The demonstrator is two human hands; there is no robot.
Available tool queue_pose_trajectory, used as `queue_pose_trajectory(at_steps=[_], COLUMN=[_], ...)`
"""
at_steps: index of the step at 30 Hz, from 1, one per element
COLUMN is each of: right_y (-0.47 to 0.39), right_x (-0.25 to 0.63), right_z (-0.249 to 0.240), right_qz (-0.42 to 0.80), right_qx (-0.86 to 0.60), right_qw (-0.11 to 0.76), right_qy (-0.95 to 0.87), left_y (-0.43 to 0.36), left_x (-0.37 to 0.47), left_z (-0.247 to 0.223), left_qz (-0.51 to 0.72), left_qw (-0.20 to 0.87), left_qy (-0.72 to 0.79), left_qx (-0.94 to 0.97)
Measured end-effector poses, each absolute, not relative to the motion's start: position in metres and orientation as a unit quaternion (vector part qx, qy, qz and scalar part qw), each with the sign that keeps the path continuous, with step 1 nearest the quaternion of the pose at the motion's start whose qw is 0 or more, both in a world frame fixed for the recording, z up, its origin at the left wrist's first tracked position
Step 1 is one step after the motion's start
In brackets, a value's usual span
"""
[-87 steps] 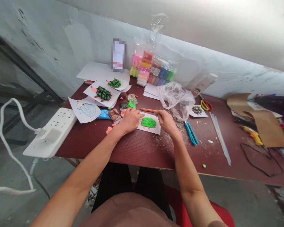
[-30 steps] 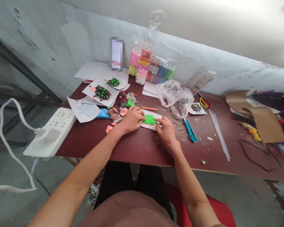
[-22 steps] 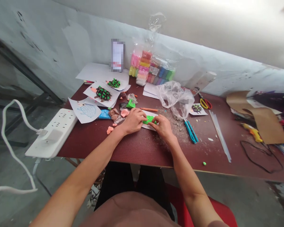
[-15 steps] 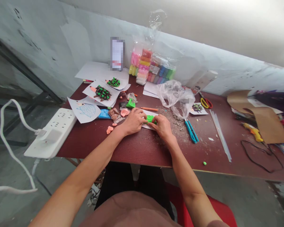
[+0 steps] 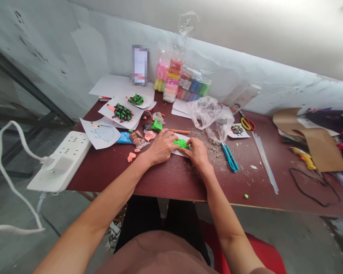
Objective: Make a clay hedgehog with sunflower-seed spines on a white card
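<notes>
A flattened lump of green modelling clay [image 5: 181, 144] lies on a small white paper [image 5: 185, 136] at the middle of the table. My left hand [image 5: 162, 147] is at its left side, fingers curled and pressing its edge. From the right, my right hand [image 5: 198, 152] grips the other edge between thumb and fingers. The fingertips partly cover the clay and paper. Just behind lies an orange clay tool [image 5: 179, 131]. Left of my hands are pink clay [image 5: 150, 136], a brown clay pack [image 5: 137, 137] and a green clay piece [image 5: 156, 125].
Hedgehog pictures [image 5: 122, 112] and a blue drawing [image 5: 103, 133] lie at left, by a white power strip [image 5: 60, 161]. Clay packs [image 5: 171, 82] stand at the wall. Rightward are a plastic bag [image 5: 210, 114], blue cutter [image 5: 230, 157], scissors [image 5: 248, 123], glue sticks [image 5: 265, 163] and glue gun [image 5: 304, 158].
My right fingers have shifted slightly off the green clay's top, so more of it shows. The left hand stays nearly in place. The whole view has shifted a little.
</notes>
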State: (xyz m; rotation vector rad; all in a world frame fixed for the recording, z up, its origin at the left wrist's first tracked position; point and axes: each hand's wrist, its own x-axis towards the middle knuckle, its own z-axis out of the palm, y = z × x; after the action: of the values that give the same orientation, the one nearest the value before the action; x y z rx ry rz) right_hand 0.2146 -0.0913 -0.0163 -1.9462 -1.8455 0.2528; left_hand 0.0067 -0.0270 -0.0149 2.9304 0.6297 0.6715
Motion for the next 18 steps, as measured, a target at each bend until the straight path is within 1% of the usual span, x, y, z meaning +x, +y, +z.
queue_pose_trajectory(at_steps=[8, 14, 18], right_y=[-0.100, -0.100, -0.101], right_x=[0.226, 0.227, 0.226], right_z=[-0.011, -0.016, -0.013], right_qz=[0.094, 0.069, 0.076], right_qx=[-0.706, -0.713, -0.714], right_qw=[0.263, 0.230, 0.244], right_qy=[-0.651, -0.659, -0.651], left_y=[-0.029, -0.030, -0.029], left_x=[0.010, 0.010, 0.009], left_z=[-0.019, -0.018, -0.017], left_qz=[0.203, 0.207, 0.209], left_qw=[0.044, 0.048, 0.049], left_qy=[0.201, 0.182, 0.182], left_qx=[0.957, 0.960, 0.960])
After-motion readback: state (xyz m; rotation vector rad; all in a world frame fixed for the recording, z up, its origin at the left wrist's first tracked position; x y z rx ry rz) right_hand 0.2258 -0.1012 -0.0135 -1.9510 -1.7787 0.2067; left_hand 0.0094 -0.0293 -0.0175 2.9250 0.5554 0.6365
